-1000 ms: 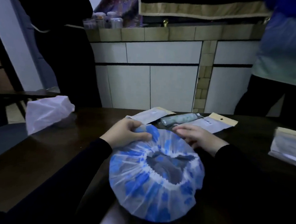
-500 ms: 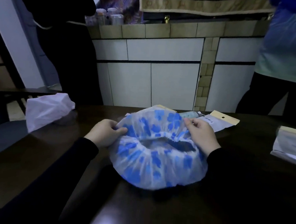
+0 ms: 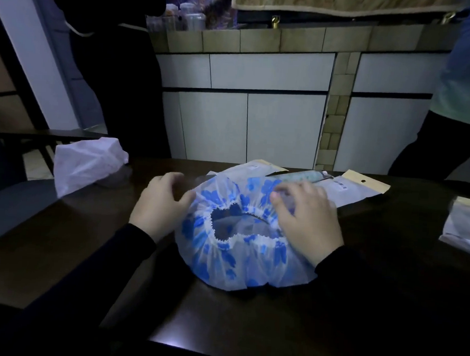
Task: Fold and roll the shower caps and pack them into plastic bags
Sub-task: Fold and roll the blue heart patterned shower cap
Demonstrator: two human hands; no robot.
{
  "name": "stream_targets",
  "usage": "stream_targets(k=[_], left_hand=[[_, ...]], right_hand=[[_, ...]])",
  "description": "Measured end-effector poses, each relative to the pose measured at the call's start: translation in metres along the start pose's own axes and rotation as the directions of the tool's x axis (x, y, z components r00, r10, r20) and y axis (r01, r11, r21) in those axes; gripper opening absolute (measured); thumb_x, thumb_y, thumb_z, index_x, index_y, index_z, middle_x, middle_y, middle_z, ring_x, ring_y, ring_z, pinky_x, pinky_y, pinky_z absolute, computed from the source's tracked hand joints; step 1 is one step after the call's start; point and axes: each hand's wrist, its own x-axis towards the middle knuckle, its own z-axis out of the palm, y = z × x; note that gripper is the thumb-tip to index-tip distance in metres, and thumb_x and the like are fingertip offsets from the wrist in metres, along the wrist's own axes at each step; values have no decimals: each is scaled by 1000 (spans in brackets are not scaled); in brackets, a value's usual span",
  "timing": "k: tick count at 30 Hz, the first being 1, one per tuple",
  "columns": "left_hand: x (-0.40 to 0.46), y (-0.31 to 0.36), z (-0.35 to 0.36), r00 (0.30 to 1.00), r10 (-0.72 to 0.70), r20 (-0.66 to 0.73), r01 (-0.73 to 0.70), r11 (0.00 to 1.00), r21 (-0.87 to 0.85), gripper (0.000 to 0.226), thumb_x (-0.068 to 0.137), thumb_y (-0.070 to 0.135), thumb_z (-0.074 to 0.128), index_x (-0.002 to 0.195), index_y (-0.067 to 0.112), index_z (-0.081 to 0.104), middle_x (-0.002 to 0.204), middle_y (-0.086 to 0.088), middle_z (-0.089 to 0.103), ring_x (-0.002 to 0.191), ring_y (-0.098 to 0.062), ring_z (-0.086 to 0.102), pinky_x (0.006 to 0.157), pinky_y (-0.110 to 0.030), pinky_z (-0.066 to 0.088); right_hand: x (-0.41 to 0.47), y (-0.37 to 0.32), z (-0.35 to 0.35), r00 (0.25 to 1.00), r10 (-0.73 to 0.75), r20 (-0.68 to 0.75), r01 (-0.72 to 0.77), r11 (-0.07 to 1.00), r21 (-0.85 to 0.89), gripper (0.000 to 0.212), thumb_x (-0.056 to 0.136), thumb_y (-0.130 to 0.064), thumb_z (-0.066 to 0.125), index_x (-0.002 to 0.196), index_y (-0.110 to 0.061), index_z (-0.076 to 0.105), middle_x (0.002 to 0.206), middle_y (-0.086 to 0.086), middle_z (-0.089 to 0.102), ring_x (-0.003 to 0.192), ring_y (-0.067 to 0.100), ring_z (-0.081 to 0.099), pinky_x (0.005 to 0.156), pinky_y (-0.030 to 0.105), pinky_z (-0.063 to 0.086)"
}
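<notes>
Right now a blue-flowered shower cap (image 3: pixel 240 244) sits puffed up on the dark table (image 3: pixel 59 249), its elastic opening facing up. Left hand (image 3: pixel 158 203) touches the cap's left side with relaxed, spread fingers; right hand (image 3: pixel 308 223) lies across the right rim, fingers loosely extended. Behind it lie 2 plastic bags (image 3: pixel 351 189) and a rolled cap (image 3: pixel 302 176).

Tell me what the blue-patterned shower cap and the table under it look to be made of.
Shower cap: thin, translucent plastic film, probably; the dark table shows through it, and its hem is gathered into fine frills, suggesting elastic. Table: dark, smooth wood or wood veneer, it seems, with a semi-gloss finish that reflects light near its front edge. The dim light leaves the grain unclear.
</notes>
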Motion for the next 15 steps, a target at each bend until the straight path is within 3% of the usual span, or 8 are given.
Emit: stream_targets(k=[2, 5, 6, 8, 10, 12, 15], left_hand=[[-18, 9, -4, 993, 97, -73, -98, 995, -5, 49, 91, 51, 48, 129, 21, 55, 132, -3, 55, 121, -23, 50, 103, -43, 41], [-49, 18, 3, 987, 159, 20, -157, 984, -79, 65, 88, 68, 31, 123, 21, 58, 126, 1, 60, 117, -19, 53, 100, -42, 41], [-55, 16, 5, 985, 141, 97, -122, 976, -179, 68, 89, 73, 31, 128, 23, 56, 130, 5, 59, 121, -15, 52, 104, -39, 40], [-56, 4, 9, 962, 126, 243, -22, 920, -390, 75, 82, 77, 31, 141, 32, 44, 145, 12, 46, 133, -4, 41, 114, -31, 30], [-50, -14, 10, 945, 127, 302, 24, 893, -450, 89, 70, 90, 26, 144, 40, 35, 148, 14, 40, 135, 0, 35, 116, -26, 25], [-46, -29, 10, 925, 98, 366, 27, 946, -323, 101, 61, 98, 16, 147, 45, 25, 152, 17, 32, 141, -5, 29, 118, -32, 22], [-48, -33, 14, 853, 158, 497, -178, 984, -6, 116, 51, 100, -1, 151, 41, -1, 160, 14, 8, 148, -10, 10, 120, -40, 7]], right_hand=[[-10, -9, 4, 996, -9, 86, 8, 1000, 7, 38, 96, -53, 33, 109, -32, 62, 107, -10, 56, 113, 17, 47, 96, 38, 31], [-16, -15, 12, 970, 3, 243, -7, 1000, 13, 45, 98, -55, 23, 104, -36, 63, 118, -10, 60, 128, 18, 42, 112, 52, 16], [-17, -17, 14, 943, 33, 331, -32, 999, -9, 48, 98, -56, 18, 107, -38, 62, 127, -8, 58, 136, 21, 35, 114, 57, 7], [-18, -20, 19, 878, 105, 468, -60, 992, -110, 59, 98, -57, 9, 134, -37, 51, 151, -2, 39, 147, 27, 13, 113, 60, -6], [-20, -24, 24, 865, 105, 491, -30, 987, -158, 62, 98, -56, 6, 146, -31, 36, 158, 2, 26, 148, 28, 6, 113, 59, -8], [-21, -25, 29, 873, 80, 481, -11, 989, -145, 64, 98, -57, 7, 150, -26, 29, 159, 1, 22, 148, 27, 6, 114, 58, -6], [-25, -16, 39, 830, 75, 552, 29, 984, -177, 76, 92, -67, 6, 154, -25, 13, 162, -3, 11, 149, 24, 5, 113, 59, -6]])
